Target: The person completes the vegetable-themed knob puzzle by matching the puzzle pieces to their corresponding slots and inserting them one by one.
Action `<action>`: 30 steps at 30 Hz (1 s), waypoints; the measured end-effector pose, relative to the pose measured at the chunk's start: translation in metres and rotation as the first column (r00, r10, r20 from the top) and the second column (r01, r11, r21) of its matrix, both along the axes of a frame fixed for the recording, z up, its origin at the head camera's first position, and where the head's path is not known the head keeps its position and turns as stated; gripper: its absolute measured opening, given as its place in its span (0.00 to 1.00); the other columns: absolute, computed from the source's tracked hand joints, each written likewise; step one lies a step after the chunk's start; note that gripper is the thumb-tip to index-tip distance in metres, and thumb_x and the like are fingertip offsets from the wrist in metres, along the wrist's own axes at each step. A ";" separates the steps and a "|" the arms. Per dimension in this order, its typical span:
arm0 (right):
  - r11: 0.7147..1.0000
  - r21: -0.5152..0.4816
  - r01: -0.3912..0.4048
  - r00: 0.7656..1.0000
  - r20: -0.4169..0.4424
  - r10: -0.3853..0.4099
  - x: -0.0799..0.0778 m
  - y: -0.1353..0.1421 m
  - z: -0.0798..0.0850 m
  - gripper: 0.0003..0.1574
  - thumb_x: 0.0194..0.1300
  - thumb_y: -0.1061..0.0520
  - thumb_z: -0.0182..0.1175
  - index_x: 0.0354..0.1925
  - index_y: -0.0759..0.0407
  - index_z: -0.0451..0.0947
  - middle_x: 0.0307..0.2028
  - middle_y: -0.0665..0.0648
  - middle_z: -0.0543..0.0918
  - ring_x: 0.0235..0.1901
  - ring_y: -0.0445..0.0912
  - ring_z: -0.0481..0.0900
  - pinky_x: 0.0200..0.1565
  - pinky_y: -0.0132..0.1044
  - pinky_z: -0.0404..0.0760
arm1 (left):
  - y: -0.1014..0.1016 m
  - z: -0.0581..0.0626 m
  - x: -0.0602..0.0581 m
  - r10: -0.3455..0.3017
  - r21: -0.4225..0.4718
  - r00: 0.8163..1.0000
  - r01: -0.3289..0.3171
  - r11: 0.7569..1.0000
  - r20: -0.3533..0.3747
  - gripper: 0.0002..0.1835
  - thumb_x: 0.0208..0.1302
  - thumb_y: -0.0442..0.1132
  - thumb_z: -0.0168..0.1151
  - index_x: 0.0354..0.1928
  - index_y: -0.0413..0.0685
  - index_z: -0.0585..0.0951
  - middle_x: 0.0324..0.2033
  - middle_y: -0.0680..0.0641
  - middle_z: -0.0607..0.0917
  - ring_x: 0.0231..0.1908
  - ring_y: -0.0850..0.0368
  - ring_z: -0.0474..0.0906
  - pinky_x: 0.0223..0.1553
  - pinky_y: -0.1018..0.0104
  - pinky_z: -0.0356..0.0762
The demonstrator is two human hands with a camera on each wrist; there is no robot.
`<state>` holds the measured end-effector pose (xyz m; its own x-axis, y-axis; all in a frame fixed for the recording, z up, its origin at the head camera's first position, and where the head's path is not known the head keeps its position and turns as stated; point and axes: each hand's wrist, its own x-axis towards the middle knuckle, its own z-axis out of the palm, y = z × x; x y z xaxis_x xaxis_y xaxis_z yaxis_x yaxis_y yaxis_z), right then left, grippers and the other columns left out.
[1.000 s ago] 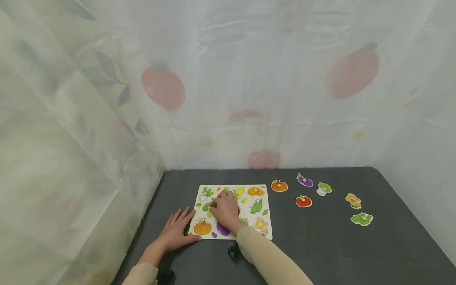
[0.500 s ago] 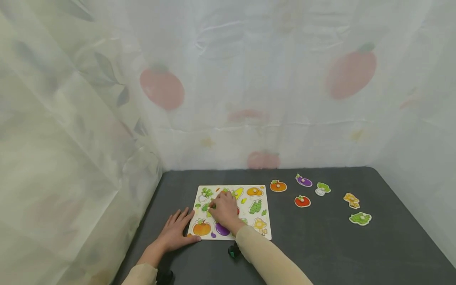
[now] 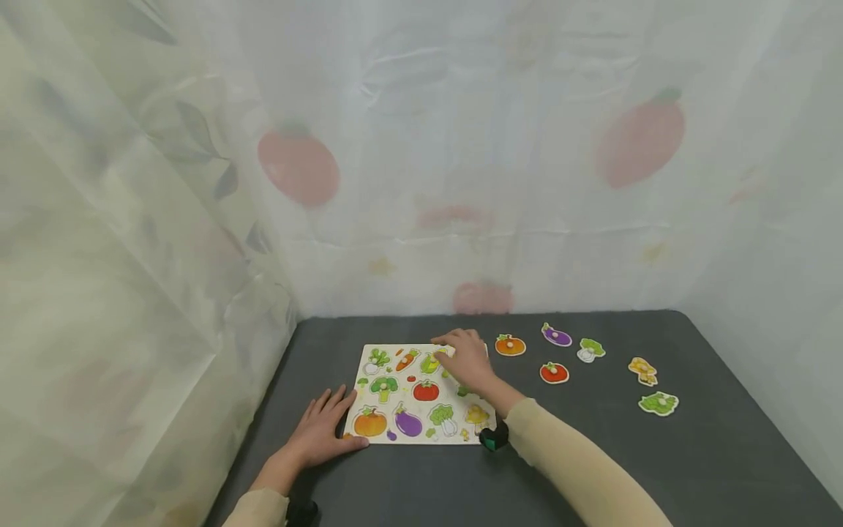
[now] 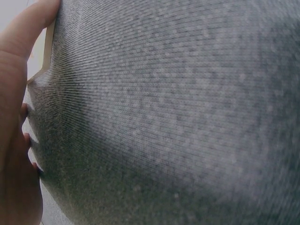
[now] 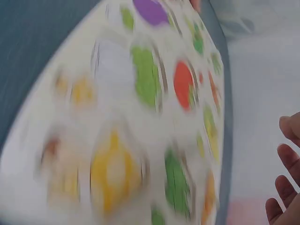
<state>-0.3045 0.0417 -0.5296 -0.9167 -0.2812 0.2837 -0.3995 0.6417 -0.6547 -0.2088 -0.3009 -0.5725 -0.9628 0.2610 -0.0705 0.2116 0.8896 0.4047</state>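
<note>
A white vegetable puzzle board [image 3: 400,403] lies on the dark table. Beside its lower left corner my left hand [image 3: 321,430] rests with fingers spread, the thumb [image 4: 33,21] against the board's edge. My right hand [image 3: 469,362] hovers over the board's upper right part, covering the pictures there. In the right wrist view its fingers [image 5: 285,157] are loosely bent, with nothing between them. A broccoli piece [image 3: 384,388] lies in its slot at the board's left, with a carrot [image 3: 407,359] and a partly covered corn [image 3: 431,361] along the top row.
Loose knobbed pieces lie right of the board: a pumpkin [image 3: 510,345], an eggplant [image 3: 556,335], a tomato [image 3: 554,372], a cabbage [image 3: 590,350], a mushroom [image 3: 642,370] and a green piece [image 3: 658,403]. A printed white curtain [image 3: 395,168] hangs behind the table [image 3: 579,446].
My right hand has let go of the broccoli piece and moved right and up across the board, uncovering the tomato and cabbage pictures. The left hand has stayed in place.
</note>
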 end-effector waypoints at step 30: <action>0.989 0.095 0.109 0.994 0.000 -0.110 0.010 0.222 -0.034 0.28 0.68 0.54 0.69 0.62 0.64 0.81 0.57 0.68 0.81 0.59 0.67 0.75 0.61 0.69 0.69 | -0.001 0.006 -0.004 0.032 -0.049 0.999 -0.030 0.998 0.038 0.60 0.52 0.75 0.68 0.80 0.51 0.60 0.78 0.36 0.58 0.76 0.29 0.46 0.73 0.29 0.40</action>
